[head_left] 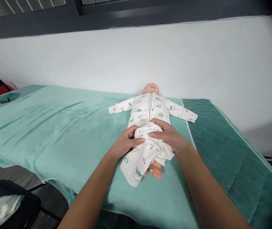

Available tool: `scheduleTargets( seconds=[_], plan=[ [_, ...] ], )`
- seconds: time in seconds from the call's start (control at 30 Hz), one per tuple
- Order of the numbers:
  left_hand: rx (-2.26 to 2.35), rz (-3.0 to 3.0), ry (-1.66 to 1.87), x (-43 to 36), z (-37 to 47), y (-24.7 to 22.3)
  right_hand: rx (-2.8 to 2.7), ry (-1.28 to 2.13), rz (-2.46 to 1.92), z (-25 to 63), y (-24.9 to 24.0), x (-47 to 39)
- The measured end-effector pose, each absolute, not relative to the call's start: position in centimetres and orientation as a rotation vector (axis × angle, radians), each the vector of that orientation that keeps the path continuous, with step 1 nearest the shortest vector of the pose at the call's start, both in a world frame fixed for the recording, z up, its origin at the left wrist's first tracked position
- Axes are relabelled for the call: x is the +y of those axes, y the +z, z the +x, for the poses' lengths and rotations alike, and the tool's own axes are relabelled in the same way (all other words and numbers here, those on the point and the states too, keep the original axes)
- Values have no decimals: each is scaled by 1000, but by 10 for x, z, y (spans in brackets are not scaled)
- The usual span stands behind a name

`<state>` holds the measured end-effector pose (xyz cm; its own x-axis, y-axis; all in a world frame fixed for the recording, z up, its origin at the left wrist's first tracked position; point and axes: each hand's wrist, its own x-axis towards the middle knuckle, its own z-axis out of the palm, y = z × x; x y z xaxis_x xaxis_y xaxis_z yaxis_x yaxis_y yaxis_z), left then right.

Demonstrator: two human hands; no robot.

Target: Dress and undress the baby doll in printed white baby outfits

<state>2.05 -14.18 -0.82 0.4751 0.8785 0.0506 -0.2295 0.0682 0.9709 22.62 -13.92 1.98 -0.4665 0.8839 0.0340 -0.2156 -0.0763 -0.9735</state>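
A baby doll [150,88] lies on its back, head toward the wall, in a white printed top [139,109] with both sleeves spread out. Over its legs, bunched white printed pants [147,149] are gathered between my hands. My left hand [127,140] grips the left side of the bunched cloth, thumb on top. On the right side, my right hand [168,135] pinches the same cloth with its thumb across the front. One leg of the pants hangs toward the lower left. A bare doll foot [155,169] shows below the cloth; the other is mostly covered.
A light green cover [55,127] lies over the bed, with a darker quilted green part [224,143] at the right. Behind stands a white wall [102,60] below a dark window frame [126,16]. A black chair [28,203] holding white cloth [1,210] is at the lower left.
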Motion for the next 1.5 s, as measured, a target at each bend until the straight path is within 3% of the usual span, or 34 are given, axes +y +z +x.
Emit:
scheduleTargets(
  seconds=[0.33, 0.53, 0.87, 1.5],
  plan=[
    [636, 1022, 1116, -144, 24, -4, -1861, 1509, -846, 216, 35, -142],
    [626, 1079, 1078, -144, 25, -6, -1643, 1442, -918, 219, 28, -141],
    [636, 1183, 946, -141, 23, -7, -1243, 1607, -838, 221, 21, -138],
    [611, 967, 1110, -148, 23, -7, -1882, 1459, -923, 225, 35, -142]
  ],
)
